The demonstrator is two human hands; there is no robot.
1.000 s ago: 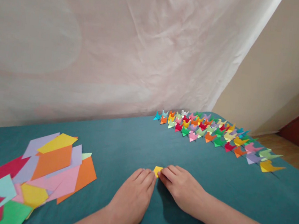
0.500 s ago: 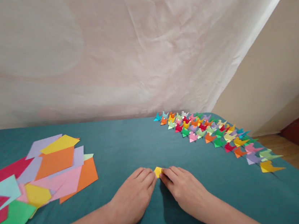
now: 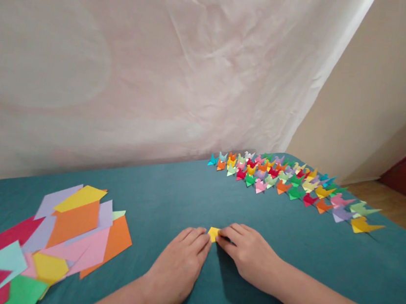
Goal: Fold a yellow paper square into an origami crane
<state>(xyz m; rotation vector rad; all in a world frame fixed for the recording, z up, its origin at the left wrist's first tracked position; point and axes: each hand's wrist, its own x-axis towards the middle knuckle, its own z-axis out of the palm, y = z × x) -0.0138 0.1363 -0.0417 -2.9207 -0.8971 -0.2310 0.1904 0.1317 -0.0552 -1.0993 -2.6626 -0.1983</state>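
right hand (image 3: 246, 253): fingers drawn narrow, thumb and forefinger meeting at the right edge of the small yellow paper (image 3: 213, 232), which they hold. left hand (image 3: 180, 258): palm down, fingers close together, tips touching the paper's left edge; from where i stand i cannot tell whether they pinch it or only press it. the paper sits between the two hands, low over the dark green tablecloth (image 3: 168, 197); its lower part is partly hidden by fingers.

to the left of the hands, well apart, lies an overlapping spread of colored sheets (image 3: 76, 222), among them orange, pink, lilac, red and green. at the far right, folded paper birds (image 3: 295, 193) stand in close rows, a yellow bird (image 3: 363, 225) nearest. behind the table hangs a pale, creased cloth (image 3: 161, 68).
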